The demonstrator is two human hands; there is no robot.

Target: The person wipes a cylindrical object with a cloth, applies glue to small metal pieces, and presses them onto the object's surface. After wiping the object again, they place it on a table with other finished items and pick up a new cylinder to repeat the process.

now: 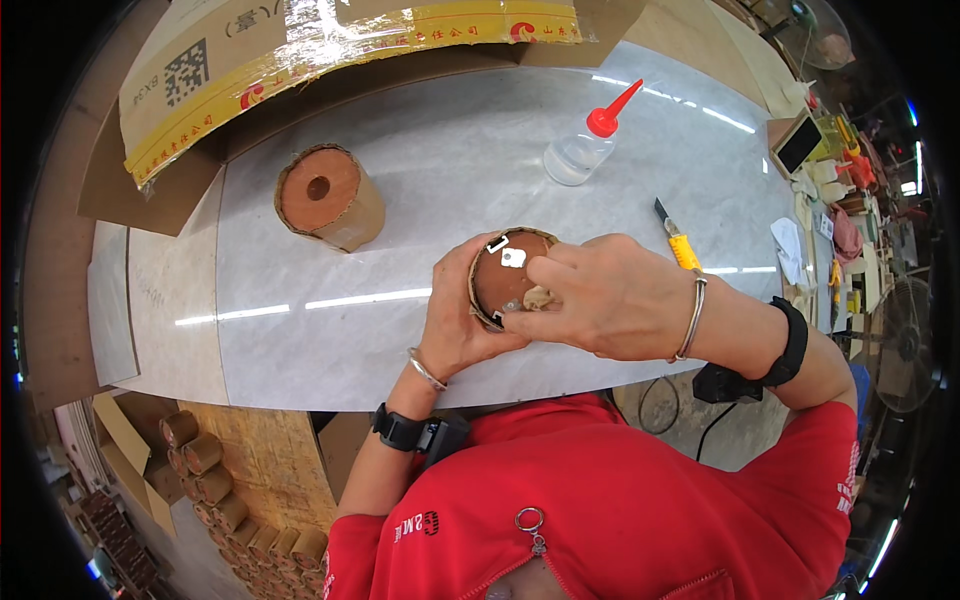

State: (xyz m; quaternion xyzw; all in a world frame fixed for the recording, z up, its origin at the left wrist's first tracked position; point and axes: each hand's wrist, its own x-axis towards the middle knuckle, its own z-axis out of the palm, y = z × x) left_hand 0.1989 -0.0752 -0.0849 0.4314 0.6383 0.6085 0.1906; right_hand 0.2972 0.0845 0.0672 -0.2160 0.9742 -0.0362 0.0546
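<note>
My left hand (pixel 452 305) is wrapped round the side of a cardboard-wrapped cylinder (pixel 490 275) with a reddish-brown top. A white fitting and small metal parts show on that top, near its rim. Over the right side of the top, my right hand (pixel 615 300) is closed in a pinch on a small crumpled beige wad (pixel 540 299), perhaps cloth or paper. The wad is at the surface of the top; the fingers partly hide it. A second cardboard-wrapped cylinder (pixel 365 215), with a round hole in its reddish top, stands to the left of my hands.
A clear squeeze bottle (pixel 580 158) with a red nozzle stands at the back of the grey-white tabletop (pixel 440 150). Right of it lies a yellow utility knife (pixel 680 245), blade out. A large carton (pixel 300 60) fills the back left. Several similar cylinders (pixel 235 510) are piled at lower left.
</note>
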